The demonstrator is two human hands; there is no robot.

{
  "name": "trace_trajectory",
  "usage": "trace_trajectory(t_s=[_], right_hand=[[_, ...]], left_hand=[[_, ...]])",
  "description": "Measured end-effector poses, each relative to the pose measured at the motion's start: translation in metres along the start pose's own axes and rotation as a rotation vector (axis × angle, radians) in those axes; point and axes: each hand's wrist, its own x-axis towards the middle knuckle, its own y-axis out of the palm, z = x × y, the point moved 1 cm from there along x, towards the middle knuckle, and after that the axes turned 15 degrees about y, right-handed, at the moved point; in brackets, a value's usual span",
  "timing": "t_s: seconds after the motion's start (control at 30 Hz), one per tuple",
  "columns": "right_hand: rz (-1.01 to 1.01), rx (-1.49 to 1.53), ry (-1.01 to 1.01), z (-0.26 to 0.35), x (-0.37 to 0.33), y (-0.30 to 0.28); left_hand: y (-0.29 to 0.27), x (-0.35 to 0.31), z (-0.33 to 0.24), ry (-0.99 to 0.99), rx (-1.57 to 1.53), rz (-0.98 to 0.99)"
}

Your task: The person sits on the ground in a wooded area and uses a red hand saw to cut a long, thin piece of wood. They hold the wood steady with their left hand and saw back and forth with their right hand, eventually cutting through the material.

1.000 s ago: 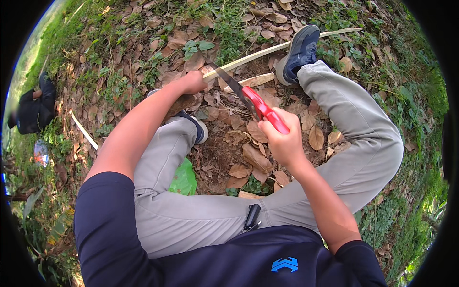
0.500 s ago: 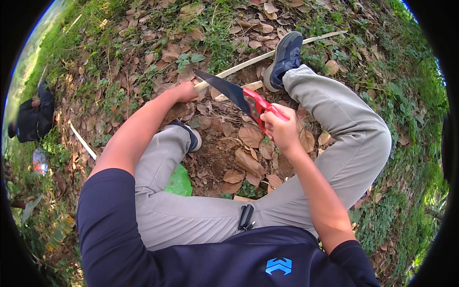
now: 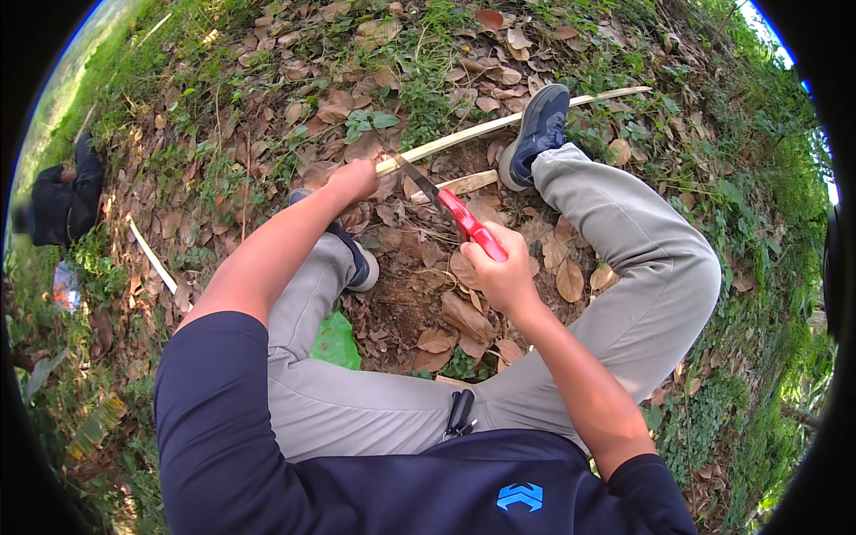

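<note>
My right hand (image 3: 502,272) is closed round the red handle of a hand saw (image 3: 456,210). The saw's dark blade now shows nearly edge-on and crosses a long pale wooden strip (image 3: 473,132) close to my left hand. Closed about the near end of that strip is my left hand (image 3: 355,180); its fingertips are partly hidden. From there the strip runs up and to the right, past my shoe (image 3: 541,129). Just below it, a shorter pale piece of wood (image 3: 456,186) lies on the ground beside the blade.
Dry brown leaves (image 3: 468,319) and green weeds cover the ground between my legs. A large green leaf (image 3: 337,342) lies by my left shin. Another pale strip (image 3: 152,254) is off to the left. Farther left a person in dark clothing (image 3: 67,198) is bent over.
The saw has turned from showing its blade's flat side to nearly edge-on, its blade now across the strip. My right hand has moved slightly left and down.
</note>
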Motion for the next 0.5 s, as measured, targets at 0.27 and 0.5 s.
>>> trace_trajectory(t_s=[0.27,0.5], right_hand=[[-0.043,0.039,-0.005,-0.001,0.053,0.024],[-0.053,0.031,-0.010,0.007,0.044,0.031]], left_hand=[[0.004,-0.001,0.004,-0.052,-0.031,-0.023],[0.007,0.000,0.008,-0.029,-0.027,0.029]])
